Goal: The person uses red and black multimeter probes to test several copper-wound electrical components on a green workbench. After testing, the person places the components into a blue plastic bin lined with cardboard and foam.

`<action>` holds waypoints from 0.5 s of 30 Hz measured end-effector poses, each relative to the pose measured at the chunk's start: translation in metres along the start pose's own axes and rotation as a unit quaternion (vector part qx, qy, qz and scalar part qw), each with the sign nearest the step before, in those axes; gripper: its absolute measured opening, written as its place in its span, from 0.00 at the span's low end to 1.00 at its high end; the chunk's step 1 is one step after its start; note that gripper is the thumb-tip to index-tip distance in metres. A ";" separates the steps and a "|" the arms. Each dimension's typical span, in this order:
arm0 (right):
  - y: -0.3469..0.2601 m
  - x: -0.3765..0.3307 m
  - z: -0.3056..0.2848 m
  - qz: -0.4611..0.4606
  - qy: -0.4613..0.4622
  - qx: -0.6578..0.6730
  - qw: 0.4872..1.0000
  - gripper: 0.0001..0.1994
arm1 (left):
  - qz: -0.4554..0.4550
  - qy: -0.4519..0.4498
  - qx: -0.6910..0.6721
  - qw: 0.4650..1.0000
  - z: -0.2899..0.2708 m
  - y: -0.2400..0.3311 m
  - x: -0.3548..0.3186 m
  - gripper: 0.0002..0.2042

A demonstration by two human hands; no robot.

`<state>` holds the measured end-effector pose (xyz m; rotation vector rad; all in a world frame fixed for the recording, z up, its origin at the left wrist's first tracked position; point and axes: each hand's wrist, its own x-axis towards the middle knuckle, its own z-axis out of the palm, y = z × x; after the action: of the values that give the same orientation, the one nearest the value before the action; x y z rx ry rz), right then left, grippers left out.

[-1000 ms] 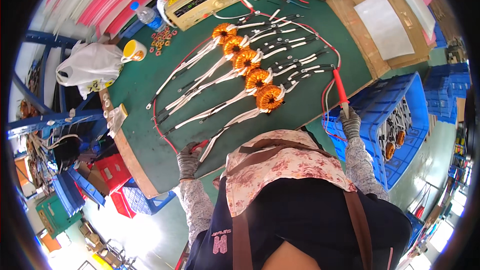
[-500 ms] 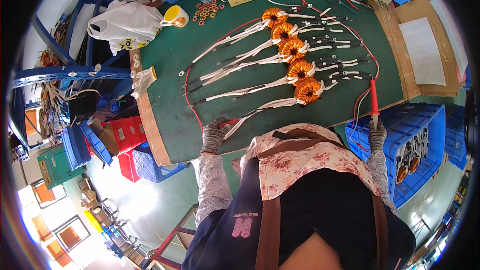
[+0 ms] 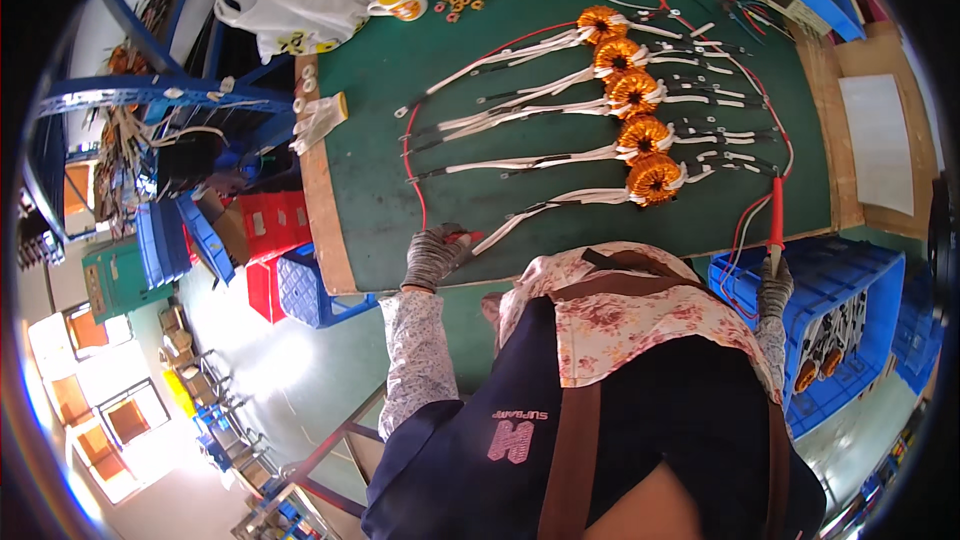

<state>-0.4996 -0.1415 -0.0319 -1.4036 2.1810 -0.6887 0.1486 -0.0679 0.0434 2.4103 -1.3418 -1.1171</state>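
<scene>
Red probe (image 3: 777, 210) in right grip (image 3: 775, 290), red handle (image 3: 463, 237) in left (image 3: 433, 257), both closed; pink lettering (image 3: 511, 441)

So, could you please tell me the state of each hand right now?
Left hand, grey-gloved: closed on a small red piece, exact kind unclear.
Right hand, grey-gloved: closed on a long, slim red probe.

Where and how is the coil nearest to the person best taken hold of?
I would grip the nearest coil by its near outer rim, coming from the person's side. Its white leads run out left and right, and the next coil sits close at its far side, so the near rim looks freest.
</scene>
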 end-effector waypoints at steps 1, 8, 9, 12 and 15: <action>-0.004 -0.001 -0.004 -0.004 -0.002 -0.014 1.000 0.21 | -0.010 -0.006 0.037 0.999 -0.009 -0.007 -0.006 0.13; -0.004 -0.002 -0.008 0.019 -0.019 -0.022 0.999 0.21 | -0.085 -0.079 0.131 0.985 -0.031 -0.078 -0.036 0.14; -0.008 -0.004 -0.008 0.019 -0.021 -0.027 0.999 0.21 | -0.093 -0.076 0.114 0.986 -0.031 -0.079 -0.041 0.14; -0.009 -0.004 -0.008 -0.010 -0.009 -0.034 0.999 0.21 | -0.085 -0.057 0.101 0.990 -0.023 -0.090 -0.042 0.14; -0.005 0.000 -0.010 -0.007 -0.008 -0.036 0.999 0.22 | -0.070 -0.044 0.062 0.995 -0.012 -0.099 -0.036 0.13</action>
<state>-0.5017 -0.1419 -0.0212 -1.4558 2.2048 -0.6075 0.2114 0.0160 0.0244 2.6080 -1.3237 -1.2211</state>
